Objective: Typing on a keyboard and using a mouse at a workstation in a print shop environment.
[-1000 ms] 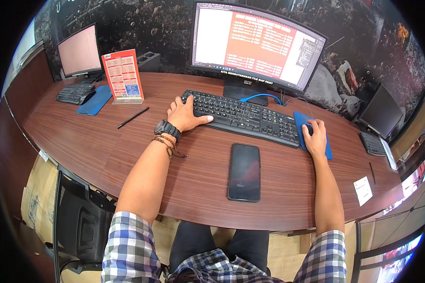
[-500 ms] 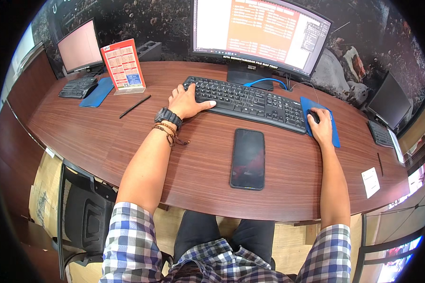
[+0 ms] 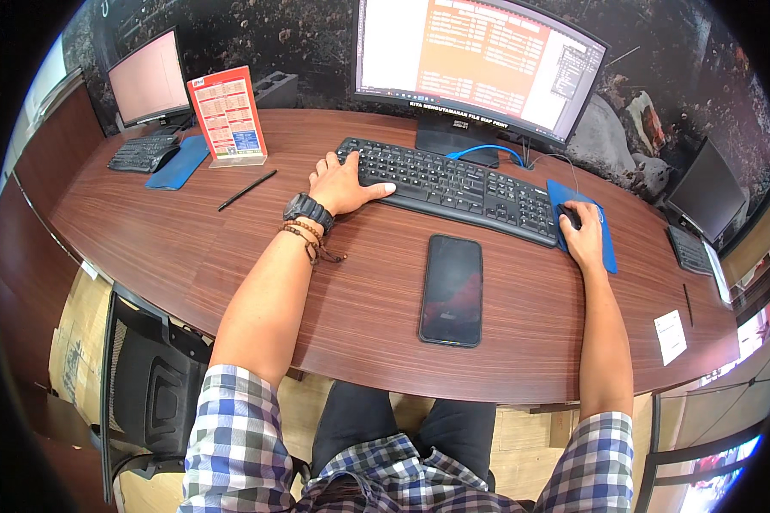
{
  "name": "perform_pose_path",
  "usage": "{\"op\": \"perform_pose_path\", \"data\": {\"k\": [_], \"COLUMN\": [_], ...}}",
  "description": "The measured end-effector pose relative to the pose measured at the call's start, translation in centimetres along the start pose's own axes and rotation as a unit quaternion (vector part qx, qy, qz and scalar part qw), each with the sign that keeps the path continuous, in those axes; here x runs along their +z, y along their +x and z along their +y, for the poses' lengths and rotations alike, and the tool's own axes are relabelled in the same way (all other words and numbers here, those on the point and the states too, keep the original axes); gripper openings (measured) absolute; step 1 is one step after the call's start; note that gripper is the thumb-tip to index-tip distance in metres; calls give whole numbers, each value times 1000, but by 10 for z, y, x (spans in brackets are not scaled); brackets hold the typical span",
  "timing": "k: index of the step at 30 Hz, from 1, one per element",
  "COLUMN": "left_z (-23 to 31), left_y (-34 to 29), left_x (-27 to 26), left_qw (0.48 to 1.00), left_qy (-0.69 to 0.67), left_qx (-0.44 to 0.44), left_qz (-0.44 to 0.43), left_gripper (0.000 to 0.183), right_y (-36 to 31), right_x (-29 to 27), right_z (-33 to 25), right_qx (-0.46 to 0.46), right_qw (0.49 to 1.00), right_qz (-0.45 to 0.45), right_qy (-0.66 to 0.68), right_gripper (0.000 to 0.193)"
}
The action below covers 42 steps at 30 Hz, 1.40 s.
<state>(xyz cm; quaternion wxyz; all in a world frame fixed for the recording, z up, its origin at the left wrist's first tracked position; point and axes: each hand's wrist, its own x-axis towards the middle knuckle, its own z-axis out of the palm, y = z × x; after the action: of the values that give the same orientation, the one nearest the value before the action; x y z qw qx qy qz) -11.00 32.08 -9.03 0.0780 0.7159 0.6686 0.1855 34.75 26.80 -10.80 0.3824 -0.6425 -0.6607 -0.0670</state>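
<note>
My left hand (image 3: 339,185) rests on the left end of a black keyboard (image 3: 453,185). Its fingers are spread over the keys and the thumb stretches along the front edge; it grips nothing. On a blue mouse pad (image 3: 609,253), my right hand (image 3: 583,235) is curled over a black computer mouse (image 3: 569,215), which it partly covers. Behind the keyboard stands a curved monitor (image 3: 479,51) showing an orange page with rows of text. A black smartphone (image 3: 451,291) lies flat between my forearms, its screen dark.
A red-and-white card in a clear stand (image 3: 229,115) and a black pen (image 3: 247,190) are on the left. Beyond them are a second monitor (image 3: 148,79) and keyboard (image 3: 137,154). At right lie a paper slip (image 3: 670,337) and another keyboard (image 3: 690,250). An office chair (image 3: 152,385) stands lower left.
The view has shifted very slightly. Both hands stay in place, the left on the keyboard and the right on the computer mouse.
</note>
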Motion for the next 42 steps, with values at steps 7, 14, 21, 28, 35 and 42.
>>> {"op": "perform_pose_path", "data": {"k": [7,14,21,28,35,42], "left_z": [1,2,3,3,3,5], "left_y": [0,0,-2,-2,-2,-2], "left_x": [0,-1,1,0,0,-2], "left_qw": [1000,1000,1000,1000,1000,1000], "left_qy": [2,1,13,15,10,2], "left_qx": [2,3,6,8,4,1], "left_qz": [-5,-10,11,16,1,-13], "left_gripper": [114,113,111,111,113,113], "right_y": [0,0,0,0,0,0], "right_x": [-1,0,1,0,-1,1], "right_z": [3,2,5,6,4,10], "right_qx": [3,27,45,47,42,43], "right_qw": [1000,999,998,998,998,998], "right_qz": [5,25,33,31,34,36], "right_qy": [-10,-37,-32,-35,-34,-31], "right_gripper": [29,29,31,31,30,30]}}
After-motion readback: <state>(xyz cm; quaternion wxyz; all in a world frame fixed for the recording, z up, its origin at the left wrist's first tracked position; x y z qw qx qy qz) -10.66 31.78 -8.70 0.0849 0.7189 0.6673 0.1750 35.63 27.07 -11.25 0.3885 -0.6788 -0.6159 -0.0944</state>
